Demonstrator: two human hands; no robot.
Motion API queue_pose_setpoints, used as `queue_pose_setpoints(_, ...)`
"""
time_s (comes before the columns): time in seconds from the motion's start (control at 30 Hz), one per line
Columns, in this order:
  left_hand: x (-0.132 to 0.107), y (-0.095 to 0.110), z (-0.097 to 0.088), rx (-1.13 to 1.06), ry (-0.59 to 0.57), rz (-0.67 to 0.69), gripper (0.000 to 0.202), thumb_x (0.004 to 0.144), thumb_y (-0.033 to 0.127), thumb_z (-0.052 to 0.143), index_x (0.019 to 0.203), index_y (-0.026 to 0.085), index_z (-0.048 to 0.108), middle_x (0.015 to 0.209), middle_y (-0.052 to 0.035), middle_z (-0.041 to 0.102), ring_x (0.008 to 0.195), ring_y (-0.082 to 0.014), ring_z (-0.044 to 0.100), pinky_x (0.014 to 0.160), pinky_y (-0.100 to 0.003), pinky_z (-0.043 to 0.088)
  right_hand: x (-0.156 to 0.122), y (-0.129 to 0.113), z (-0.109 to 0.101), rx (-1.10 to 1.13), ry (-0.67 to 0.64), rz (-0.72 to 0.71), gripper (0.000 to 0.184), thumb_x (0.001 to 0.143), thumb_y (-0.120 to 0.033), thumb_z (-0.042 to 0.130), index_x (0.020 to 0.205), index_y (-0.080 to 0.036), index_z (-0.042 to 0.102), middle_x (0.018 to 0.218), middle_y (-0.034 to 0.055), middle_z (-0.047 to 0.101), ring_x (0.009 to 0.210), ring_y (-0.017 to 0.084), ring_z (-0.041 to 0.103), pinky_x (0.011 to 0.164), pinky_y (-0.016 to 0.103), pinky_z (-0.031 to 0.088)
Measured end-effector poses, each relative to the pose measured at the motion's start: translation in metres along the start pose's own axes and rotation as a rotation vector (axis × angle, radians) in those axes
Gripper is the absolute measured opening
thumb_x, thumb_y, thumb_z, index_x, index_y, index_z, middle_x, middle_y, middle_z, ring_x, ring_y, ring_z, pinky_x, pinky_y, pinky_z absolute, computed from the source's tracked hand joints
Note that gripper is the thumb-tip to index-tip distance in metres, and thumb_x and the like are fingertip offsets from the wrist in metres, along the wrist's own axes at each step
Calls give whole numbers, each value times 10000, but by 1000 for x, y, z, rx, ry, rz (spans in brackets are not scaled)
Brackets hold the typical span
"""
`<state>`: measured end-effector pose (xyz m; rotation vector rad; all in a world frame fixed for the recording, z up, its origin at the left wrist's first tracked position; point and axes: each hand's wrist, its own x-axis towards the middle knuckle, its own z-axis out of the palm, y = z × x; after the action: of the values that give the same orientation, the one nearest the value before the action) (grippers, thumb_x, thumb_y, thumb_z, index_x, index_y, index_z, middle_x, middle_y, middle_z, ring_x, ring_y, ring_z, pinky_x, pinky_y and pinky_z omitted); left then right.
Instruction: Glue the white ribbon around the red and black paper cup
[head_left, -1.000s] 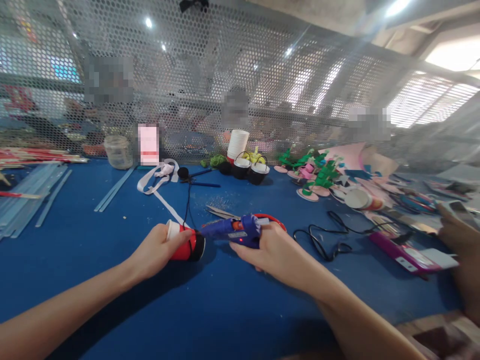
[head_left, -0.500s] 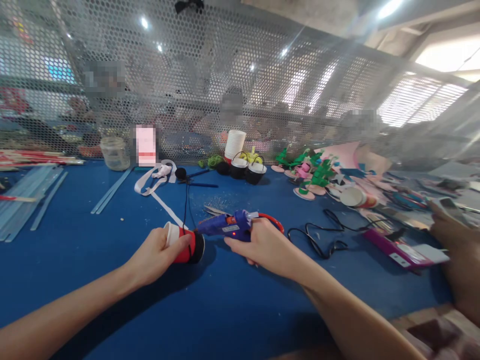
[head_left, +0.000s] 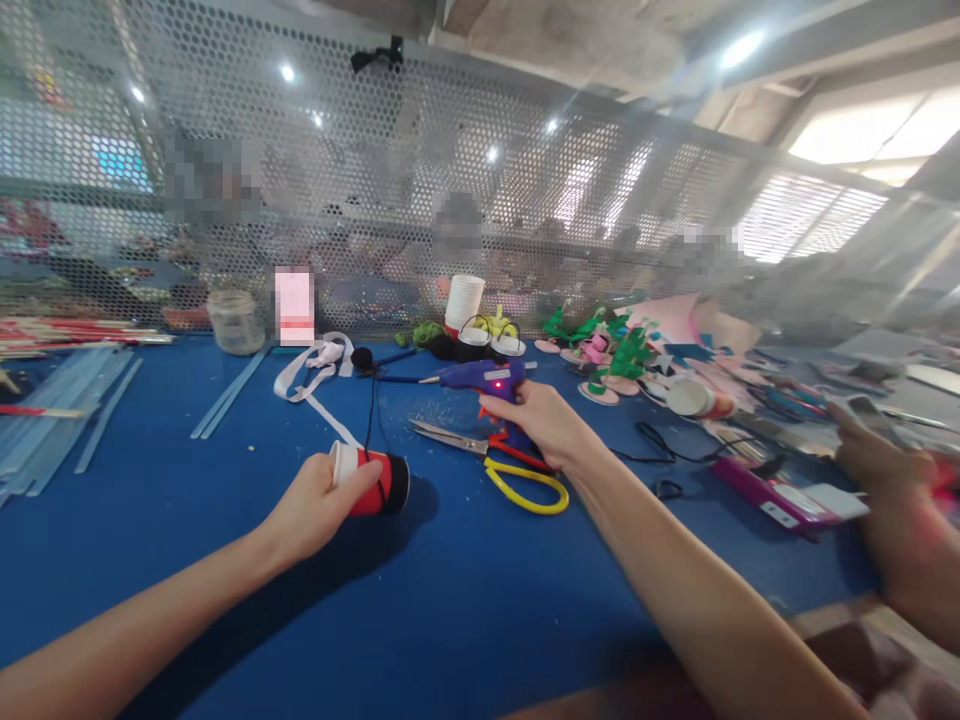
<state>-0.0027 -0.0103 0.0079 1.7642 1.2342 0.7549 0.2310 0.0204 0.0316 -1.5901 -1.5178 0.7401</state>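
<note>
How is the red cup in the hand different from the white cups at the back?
The red cup is red with a white rim and a black end; the white cups are white. The red cup lies on its side, the white cups stand up in a stack. The left hand holds the red cup; no hand touches the white cups. Both rest on the blue table.

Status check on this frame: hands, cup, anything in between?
Left hand gripping red cup, cup on its side. Right hand holding glue gun, nozzle apart from cup. Scissors lie between them.
</note>
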Motion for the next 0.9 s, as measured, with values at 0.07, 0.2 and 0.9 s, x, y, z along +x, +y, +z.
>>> queue_pose_setpoints(0.07, 0, 0, 0, -13, 9, 7, 334, 689, 375, 424, 458, 186, 275, 455, 64, 219, 434, -69, 195, 411, -219, 140, 16, 9, -1, -100, 25, 17, 227, 719, -327, 470, 636, -118, 503, 621, 43, 572, 488, 70, 491, 484, 183, 399)
queue_pose_setpoints(0.2, -3, 2, 0, -8, 6, 9, 335, 697, 380, 412, 464, 186, 272, 459, 62, 212, 438, -69, 192, 413, -222, 135, 43, 29, 3, -284, 22, 102, 355, 737, -395, 423, 522, -123, 498, 438, 43, 518, 379, 100, 467, 427, 219, 359)
queue_pose_setpoints(0.9, -3, -2, 5, 64, -41, 37, 327, 710, 419, 409, 513, 159, 384, 458, 63, 282, 430, -64, 232, 397, -202, 184, -23, -51, 81, 60, -386, -318, 192, 690, -308, 516, 664, -122, 558, 599, -17, 518, 520, 63, 420, 496, 173, 342)
